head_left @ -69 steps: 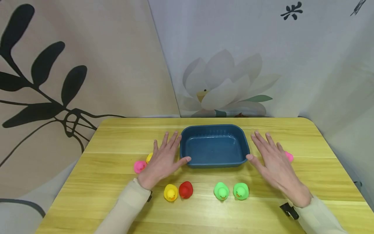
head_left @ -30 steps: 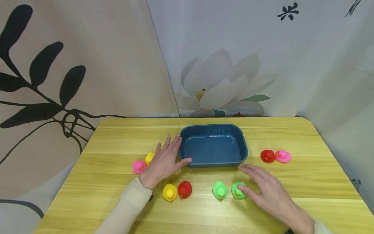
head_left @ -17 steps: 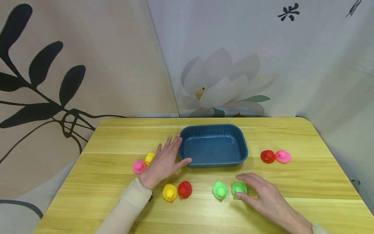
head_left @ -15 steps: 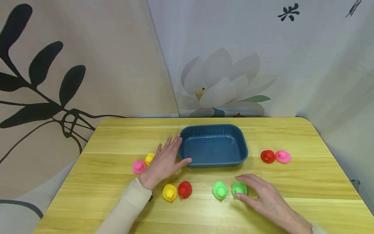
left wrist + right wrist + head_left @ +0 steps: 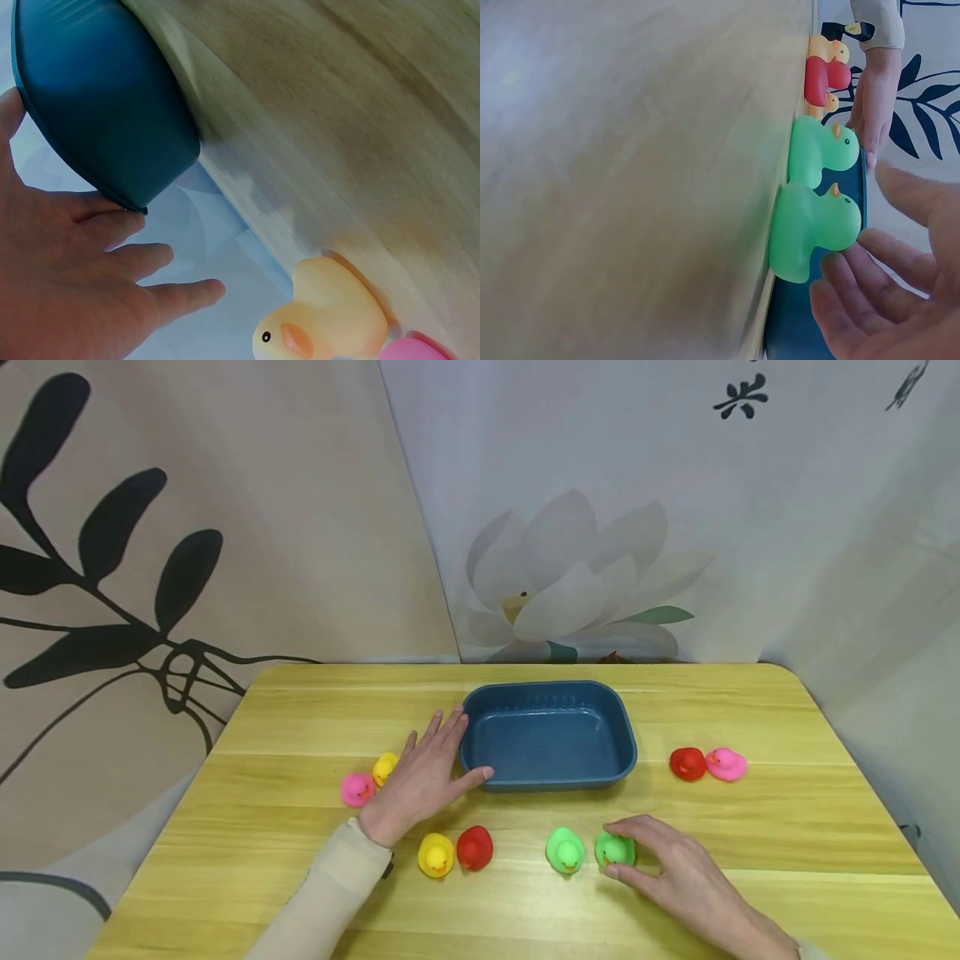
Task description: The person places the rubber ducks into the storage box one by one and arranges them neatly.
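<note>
Right now your wooden table [image 5: 750, 827] carries everything, and the biggest item on it is the dark blue plastic tub [image 5: 549, 736], a rounded rectangle with a shallow hollow, sitting centrally toward the back. Your left hand [image 5: 420, 777] lies flat beside its left wall, fingers straight and spread, thumb tip touching the tub's front corner, holding nothing. Your right hand [image 5: 675, 872] is curled over the right-hand green rubber duck [image 5: 615, 849]: the head view shows thumb and fingers closing around it, and the right wrist view shows fingertips [image 5: 855, 259] touching its head, so you are pinching it while it sits on the table, in front of the tub. That duck is small, glossy, bright green with an orange beak. Just left of it stands a second green duck [image 5: 565, 849]. Farther left are a red duck [image 5: 475, 847] and yellow duck [image 5: 437, 855].
</note>
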A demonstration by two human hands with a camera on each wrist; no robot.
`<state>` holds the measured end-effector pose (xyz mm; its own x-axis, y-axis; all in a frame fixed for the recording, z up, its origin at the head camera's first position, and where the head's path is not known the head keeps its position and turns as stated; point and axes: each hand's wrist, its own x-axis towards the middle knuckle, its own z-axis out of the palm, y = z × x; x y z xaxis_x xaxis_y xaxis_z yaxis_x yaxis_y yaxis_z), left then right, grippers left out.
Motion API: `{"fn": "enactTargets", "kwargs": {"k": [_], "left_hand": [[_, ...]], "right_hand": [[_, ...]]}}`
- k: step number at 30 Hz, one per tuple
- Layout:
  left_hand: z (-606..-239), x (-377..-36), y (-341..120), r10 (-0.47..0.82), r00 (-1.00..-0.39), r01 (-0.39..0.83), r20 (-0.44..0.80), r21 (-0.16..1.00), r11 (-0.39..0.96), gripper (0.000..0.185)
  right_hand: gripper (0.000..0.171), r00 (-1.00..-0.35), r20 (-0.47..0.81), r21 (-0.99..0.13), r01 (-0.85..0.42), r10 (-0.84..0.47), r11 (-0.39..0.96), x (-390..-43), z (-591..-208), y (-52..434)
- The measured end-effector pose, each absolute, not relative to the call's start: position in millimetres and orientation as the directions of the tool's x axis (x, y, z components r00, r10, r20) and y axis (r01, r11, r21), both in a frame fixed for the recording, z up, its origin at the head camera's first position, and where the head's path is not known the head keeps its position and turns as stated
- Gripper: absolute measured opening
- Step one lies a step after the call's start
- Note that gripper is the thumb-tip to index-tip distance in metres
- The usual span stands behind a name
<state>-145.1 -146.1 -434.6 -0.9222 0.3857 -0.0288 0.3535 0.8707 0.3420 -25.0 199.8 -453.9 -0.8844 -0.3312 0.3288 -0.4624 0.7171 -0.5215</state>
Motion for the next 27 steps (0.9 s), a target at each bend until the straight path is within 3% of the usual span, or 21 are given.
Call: {"fn": "enactTargets", "kwargs": {"k": [27], "left_hand": [[-435.3, -144.5, -145.3, 0.381, -0.924, 0.341, -0.037, 0.375, 0.862, 0.097]], "right_hand": [[0.036, -0.832, 0.402, -0.493, -0.549, -0.383, 0.675, -25.4, -455.8, 203.0]]}}
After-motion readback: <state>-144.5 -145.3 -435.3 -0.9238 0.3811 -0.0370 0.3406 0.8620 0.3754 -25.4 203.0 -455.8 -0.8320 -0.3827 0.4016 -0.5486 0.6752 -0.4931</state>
